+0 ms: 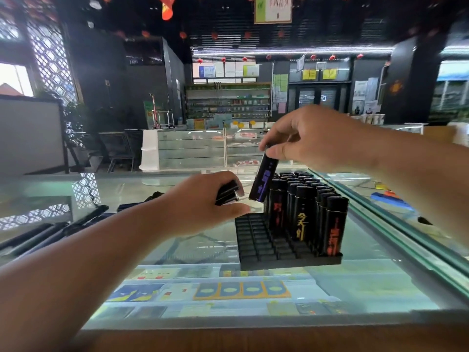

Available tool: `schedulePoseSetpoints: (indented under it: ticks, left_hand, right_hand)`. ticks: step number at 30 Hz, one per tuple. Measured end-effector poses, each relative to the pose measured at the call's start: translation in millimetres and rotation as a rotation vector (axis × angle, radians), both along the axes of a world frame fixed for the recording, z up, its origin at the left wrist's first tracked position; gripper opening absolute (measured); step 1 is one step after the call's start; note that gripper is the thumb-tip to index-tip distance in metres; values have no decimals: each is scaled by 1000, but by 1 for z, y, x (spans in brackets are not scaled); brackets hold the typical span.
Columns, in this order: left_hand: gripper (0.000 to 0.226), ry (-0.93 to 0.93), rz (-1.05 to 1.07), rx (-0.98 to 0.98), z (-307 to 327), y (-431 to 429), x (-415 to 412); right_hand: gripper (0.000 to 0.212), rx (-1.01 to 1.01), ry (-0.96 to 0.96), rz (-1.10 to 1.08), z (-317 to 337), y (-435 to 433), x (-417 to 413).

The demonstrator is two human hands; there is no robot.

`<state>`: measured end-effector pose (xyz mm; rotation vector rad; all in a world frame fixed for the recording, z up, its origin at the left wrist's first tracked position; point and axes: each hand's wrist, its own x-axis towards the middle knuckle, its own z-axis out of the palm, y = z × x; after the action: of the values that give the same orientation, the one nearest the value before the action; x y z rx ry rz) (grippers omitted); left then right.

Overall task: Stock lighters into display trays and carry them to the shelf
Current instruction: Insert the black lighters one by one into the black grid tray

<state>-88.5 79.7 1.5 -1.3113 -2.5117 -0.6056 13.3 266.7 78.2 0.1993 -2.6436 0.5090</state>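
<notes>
Hands are both seen over the glass surface, at a black display tray. Head view only.

The step in hand is judged to be slotting one lighter into the tray. To be done well, the held lighter, tilted now, should be brought upright. Its base should be lined up over a free slot beside the standing lighters and pushed straight down. The neighbours should not be knocked, and the tray should be kept from sliding on the glass.

Right hand: the lighter is pinched at its top end between thumb and fingertips, with the other fingers loosely curled. Its lower end hangs just above the tray's far left part, close to the standing lighters, and is not yet seated.

Left hand: the fingers are curled round a small bunch of spare lighters, whose count cannot be told. The thumb is stretched toward the tray's far left corner, but contact cannot be confirmed.

The right and rear slots are filled with upright lighters, while the left and front slots are seen empty. The task is judged partway done, with the carry to the shelf not yet begun.

Dark long items lie on the surface at left, too blurred to be named. Packets are seen under the glass.
</notes>
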Motion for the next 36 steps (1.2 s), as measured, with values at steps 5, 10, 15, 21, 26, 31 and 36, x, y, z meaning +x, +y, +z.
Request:
schedulePoseSetpoints:
  ticks: [5,10,15,21,26,31,36]
  left_hand:
    - [25,-33,74,-69,-7,-2,-12]
    - [27,-5,126,-164,-10,0,-14]
    - [26,-23,122,-179,-12,2,-14]
    - [28,-46,131,-190,-11,1,-12]
    - [31,-53,127,-199,-9,1,-9]
    - [30,-57,134,-199,-8,1,-7]
    - [30,-71,118,-196,-7,2,-6]
  right_hand:
    - [10,115,-90,-8,0,-9,-20]
    - [9,254,-181,-42,-5,-16,-36]
    - [10,259,-171,-57,-12,-15,-42]
    - [11,261,-164,-45,-12,-18,-41]
    - [8,267,-166,-42,-11,-20,-39]
    - [7,309,-177,-70,-12,-18,-36]
    - [8,274,-205,-101,-15,-20,-38]
